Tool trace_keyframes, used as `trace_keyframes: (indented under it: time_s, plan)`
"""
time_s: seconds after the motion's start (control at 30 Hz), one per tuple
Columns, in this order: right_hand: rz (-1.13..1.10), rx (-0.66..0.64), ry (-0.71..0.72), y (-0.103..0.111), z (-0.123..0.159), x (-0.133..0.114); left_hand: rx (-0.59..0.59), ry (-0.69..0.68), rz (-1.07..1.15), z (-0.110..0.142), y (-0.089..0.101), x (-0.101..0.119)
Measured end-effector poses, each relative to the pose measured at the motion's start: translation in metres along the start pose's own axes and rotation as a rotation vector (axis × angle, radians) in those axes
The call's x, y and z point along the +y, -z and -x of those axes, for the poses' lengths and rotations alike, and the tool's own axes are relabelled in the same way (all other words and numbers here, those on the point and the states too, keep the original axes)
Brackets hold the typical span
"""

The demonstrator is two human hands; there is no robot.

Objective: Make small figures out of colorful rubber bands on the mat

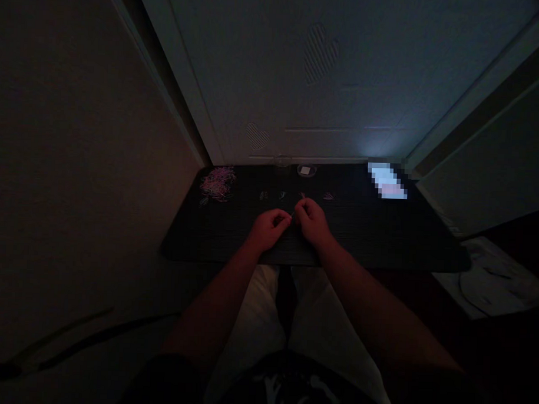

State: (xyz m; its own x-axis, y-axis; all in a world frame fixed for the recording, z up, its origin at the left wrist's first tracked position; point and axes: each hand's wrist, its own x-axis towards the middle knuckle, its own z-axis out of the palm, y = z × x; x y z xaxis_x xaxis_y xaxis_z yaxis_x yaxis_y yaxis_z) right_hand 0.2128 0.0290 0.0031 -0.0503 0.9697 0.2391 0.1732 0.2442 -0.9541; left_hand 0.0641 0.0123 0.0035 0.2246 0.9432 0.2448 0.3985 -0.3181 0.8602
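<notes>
On the dark counter [210, 232], a loose pile of thin pink and pale pieces [217, 183] lies near the far edge; they look like paper clips, but the light is too weak to be certain. I take this pile as the landmark.

To the right of the pile, and nearer to the person, the two hands are almost touching. The left hand [271, 228] has its thumb and forefinger together, clamped on a small thin piece [292, 216]. The right hand [312, 220] has its fingers curled just beside this piece; I cannot tell whether they also grip it.

In a row to the right of the pile there are four small groups: the first group [263, 195], the second group [282, 195], the third group [302, 195] and the fourth group [328, 196]. So, in my judgement, only a small portion is set apart, and most pieces remain in the pile.

Also to the right of the pile are a clear container [282, 161], a small round case [306, 170] and, farthest, a glowing screen [387, 180], which is blurred.
</notes>
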Motion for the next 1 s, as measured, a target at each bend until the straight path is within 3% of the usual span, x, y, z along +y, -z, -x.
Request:
trace_keyframes:
  time_s: [0.27,0.6,1.0]
  plan:
    - [-0.229,0.043,-0.067,0.0023,-0.003,-0.0002,0.059,0.049,0.008,-0.0006,-0.0014,0.0012]
    - [-0.125,-0.052,-0.019,0.0032,0.0017,-0.0049,0.158,0.073,0.024,-0.0015,-0.0018,0.0036]
    - [-0.039,-0.047,-0.011,0.0006,0.0007,-0.002,0.153,0.088,-0.006,-0.0008,-0.002,0.0081]
